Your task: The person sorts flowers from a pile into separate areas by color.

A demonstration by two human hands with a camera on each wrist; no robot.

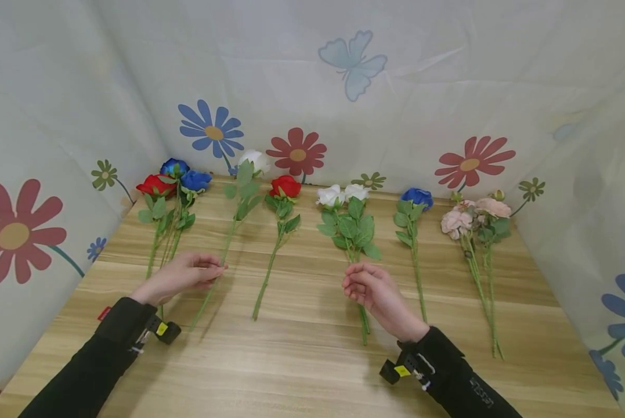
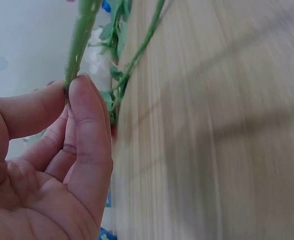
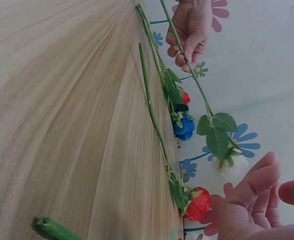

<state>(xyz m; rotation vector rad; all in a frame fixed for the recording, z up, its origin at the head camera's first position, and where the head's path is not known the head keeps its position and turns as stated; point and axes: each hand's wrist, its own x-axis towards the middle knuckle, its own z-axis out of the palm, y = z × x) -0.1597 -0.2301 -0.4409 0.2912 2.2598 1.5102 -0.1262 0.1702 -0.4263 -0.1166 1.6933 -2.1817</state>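
Between thumb and fingertips, my left hand [image 1: 189, 271] pinches the green stem of a single white rose [image 1: 255, 161]. That stem [image 2: 81, 42] rises from the pinch in the left wrist view, and in the right wrist view the rose is lifted off the table. My right hand [image 1: 377, 293] hovers over the stems of two white roses [image 1: 330, 195], its fingers loosely bent. Thumb and fingers stand apart with nothing between them in the right wrist view. A red rose [image 1: 286, 187] lies on the table between the hands.
Beyond the left hand lie a red rose [image 1: 156, 184] and blue roses [image 1: 196, 180]. To the right are one blue rose [image 1: 416, 197] and several pale pink flowers [image 1: 455, 223]. A flower-printed cloth [image 1: 270, 81] encloses the wooden table [image 1: 302, 371] at back and sides.
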